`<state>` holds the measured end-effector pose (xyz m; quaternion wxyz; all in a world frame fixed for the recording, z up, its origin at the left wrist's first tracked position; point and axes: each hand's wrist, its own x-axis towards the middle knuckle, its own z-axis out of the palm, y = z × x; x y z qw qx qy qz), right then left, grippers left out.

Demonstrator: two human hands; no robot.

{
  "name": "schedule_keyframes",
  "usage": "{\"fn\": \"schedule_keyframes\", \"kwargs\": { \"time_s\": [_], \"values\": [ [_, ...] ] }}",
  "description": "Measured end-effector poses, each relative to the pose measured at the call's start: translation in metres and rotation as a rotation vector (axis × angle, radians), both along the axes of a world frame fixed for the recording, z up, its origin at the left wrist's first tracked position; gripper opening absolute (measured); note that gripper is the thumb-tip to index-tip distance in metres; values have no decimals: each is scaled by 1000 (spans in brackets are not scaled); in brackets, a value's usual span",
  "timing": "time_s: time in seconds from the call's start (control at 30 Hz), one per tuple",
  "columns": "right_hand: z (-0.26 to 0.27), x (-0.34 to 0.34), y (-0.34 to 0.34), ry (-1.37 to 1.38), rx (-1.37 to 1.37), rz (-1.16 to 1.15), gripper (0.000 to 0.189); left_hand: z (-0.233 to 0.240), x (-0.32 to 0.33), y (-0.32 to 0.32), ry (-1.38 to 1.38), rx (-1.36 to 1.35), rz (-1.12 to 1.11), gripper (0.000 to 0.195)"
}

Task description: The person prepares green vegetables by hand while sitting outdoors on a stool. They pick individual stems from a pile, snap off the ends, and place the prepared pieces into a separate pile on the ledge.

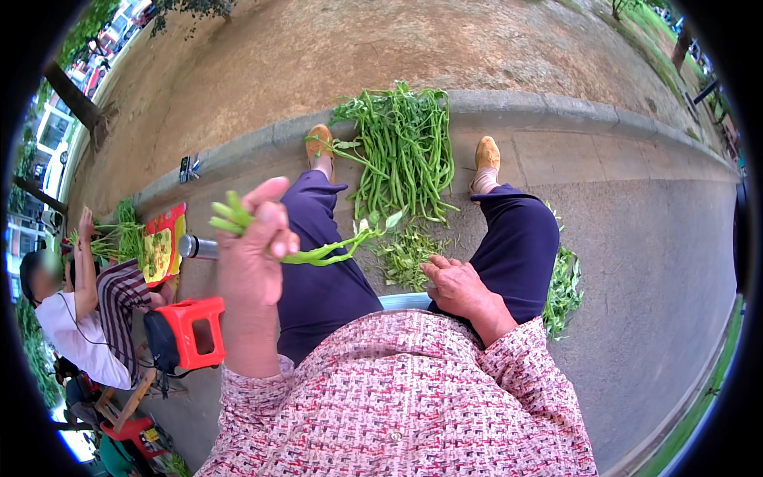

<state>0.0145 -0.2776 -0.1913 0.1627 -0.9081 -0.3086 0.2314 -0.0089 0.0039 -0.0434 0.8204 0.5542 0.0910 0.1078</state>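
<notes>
My left hand (pixel 256 244) is raised in front of my thigh, its fingers closed around a small bunch of green leafy vegetable stems (pixel 322 255). Cut ends stick out on the left, and a leafy tip trails to the right. Low over my right thigh is my right hand (pixel 465 289), palm down, fingers a little apart, with nothing visible in it. Between my feet lies a large heap of long leafy green stems (pixel 399 155). Nearer to me, a pile of short leaf scraps (pixel 411 253) covers the ground beside that hand.
More greens (pixel 563 292) lie beyond my right leg. A light blue stool edge (pixel 405 301) shows between my thighs. To the left are a red plastic stool (pixel 199 334), a metal flask (pixel 197 246), a red-and-yellow bag (pixel 164 244) and a seated person (pixel 83 334). A concrete curb (pixel 524 110) runs ahead.
</notes>
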Motion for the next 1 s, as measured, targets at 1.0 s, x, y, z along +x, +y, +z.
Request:
{"fn": "schedule_keyframes", "kwargs": {
  "time_s": [1.0],
  "values": [
    [59, 4, 39, -46, 693, -117, 36, -2, -22, 21, -15, -232, -32, 39]
  ]
}}
